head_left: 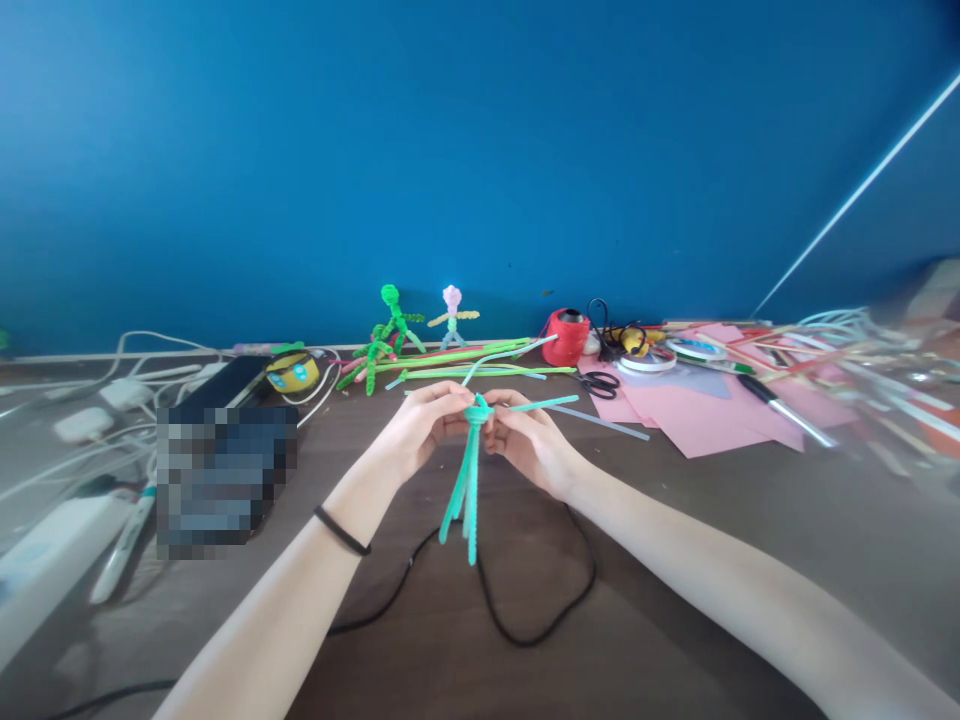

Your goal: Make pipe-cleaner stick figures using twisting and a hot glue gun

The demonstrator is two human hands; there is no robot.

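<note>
The left hand (429, 425) pinches the knotted top of a teal pipe-cleaner bundle (476, 416) between thumb and fingers; the bundle sits between the two hands, its loose strands hanging below them. The right hand (534, 445) has its fingertips drawn together at the knot's right side, and one teal strand sticks out beyond it. Around them, from the left: a white marker (124, 545), a pixelated dark object (225, 475), a yellow round item (293, 372), a green figure (391, 297) and a pink-headed figure (451, 299) by the blue wall. A black cord (525, 643) loops across the table under the hanging strands. Green stems (465, 356) lie just beyond the hands, then a red roll (562, 342), black-handled scissors (601, 384) and pink paper (697, 425), partly covered by a black-and-silver tool (787, 411).
</note>
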